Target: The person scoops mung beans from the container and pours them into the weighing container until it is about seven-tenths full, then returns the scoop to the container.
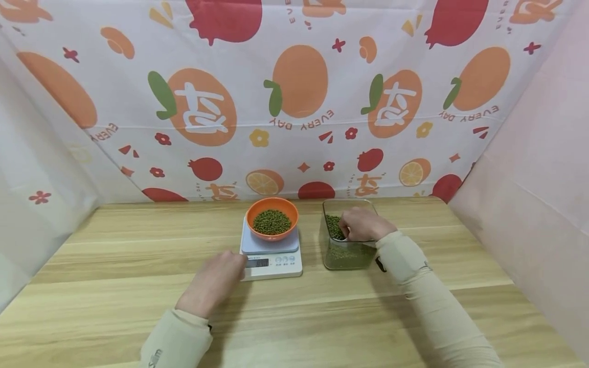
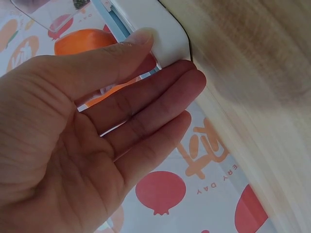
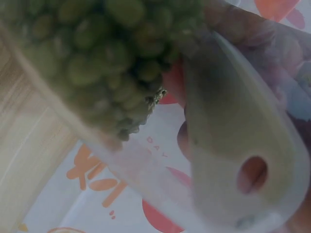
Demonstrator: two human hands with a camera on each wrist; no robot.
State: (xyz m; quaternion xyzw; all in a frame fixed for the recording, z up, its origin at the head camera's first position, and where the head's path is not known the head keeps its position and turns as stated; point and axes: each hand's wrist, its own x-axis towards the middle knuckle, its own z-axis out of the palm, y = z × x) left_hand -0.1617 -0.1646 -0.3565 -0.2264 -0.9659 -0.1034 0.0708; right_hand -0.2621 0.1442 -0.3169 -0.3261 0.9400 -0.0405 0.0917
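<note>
An orange bowl holding green mung beans stands on the platform of a white kitchen scale. My left hand grips the scale's near left corner; in the left wrist view the thumb lies against the white casing and the fingers reach along its edge. My right hand is inside a clear square container of mung beans. It holds a white spoon by its handle, which has a hole near the end. The spoon's bowl end is hidden.
The wooden table runs back to a patterned cloth hanging behind it. Pale cloth walls close off both sides. The clear container stands a short gap to the right of the scale.
</note>
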